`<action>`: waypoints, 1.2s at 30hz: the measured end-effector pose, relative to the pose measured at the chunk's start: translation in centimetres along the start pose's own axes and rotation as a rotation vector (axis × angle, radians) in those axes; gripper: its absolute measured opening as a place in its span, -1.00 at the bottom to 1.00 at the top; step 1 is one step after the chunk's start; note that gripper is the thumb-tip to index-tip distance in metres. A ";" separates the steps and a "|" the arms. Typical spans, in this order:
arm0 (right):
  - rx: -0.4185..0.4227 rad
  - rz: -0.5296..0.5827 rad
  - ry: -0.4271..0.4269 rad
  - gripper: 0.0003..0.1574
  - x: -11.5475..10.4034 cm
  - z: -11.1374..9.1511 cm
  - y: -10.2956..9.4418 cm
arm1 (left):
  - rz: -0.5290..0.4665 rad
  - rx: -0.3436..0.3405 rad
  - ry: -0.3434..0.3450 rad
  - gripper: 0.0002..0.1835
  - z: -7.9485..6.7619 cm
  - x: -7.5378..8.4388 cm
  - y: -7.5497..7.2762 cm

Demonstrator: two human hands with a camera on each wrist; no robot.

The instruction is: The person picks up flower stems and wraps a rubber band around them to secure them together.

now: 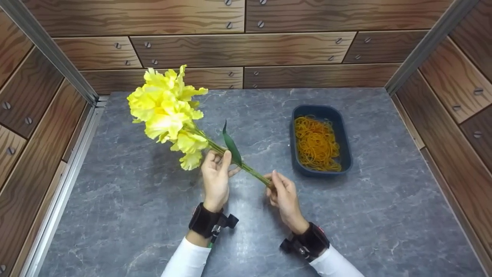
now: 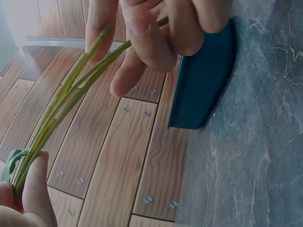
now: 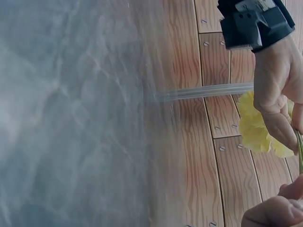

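A bunch of yellow ruffled flowers is held up above the table, blooms pointing to the far left. My left hand pinches the green stems between thumb and fingers, just below the blooms and beside a dark green leaf. At the lower stem ends, my right hand holds them with its thumb and fingertips. The left wrist view has the cut ends slightly fanned out among the right fingers. Only part of the blooms shows behind the left hand in the right wrist view.
A dark blue plastic box stands right of the hands, with a heap of yellow-orange rubber bands inside. The grey marbled table is bordered by wood-patterned walls at the back and sides.
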State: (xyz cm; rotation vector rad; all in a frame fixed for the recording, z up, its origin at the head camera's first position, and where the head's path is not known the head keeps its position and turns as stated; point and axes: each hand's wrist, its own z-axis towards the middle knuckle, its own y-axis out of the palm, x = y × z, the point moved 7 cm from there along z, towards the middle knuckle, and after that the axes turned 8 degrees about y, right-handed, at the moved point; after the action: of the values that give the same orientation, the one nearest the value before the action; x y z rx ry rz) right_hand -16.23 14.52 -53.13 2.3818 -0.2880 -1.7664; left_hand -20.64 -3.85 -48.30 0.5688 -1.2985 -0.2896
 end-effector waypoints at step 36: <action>-0.182 -0.664 -0.153 -0.38 -2.9 0.9 1.4 | 0.078 -0.117 -0.002 -0.89 -0.9 -1.4 1.3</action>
State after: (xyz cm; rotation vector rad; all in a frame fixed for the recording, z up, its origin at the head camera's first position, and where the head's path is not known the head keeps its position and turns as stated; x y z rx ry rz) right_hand -18.00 13.90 -50.35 2.3647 0.7002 -2.1110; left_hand -20.30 -1.89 -48.92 0.4184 -1.2934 -0.2992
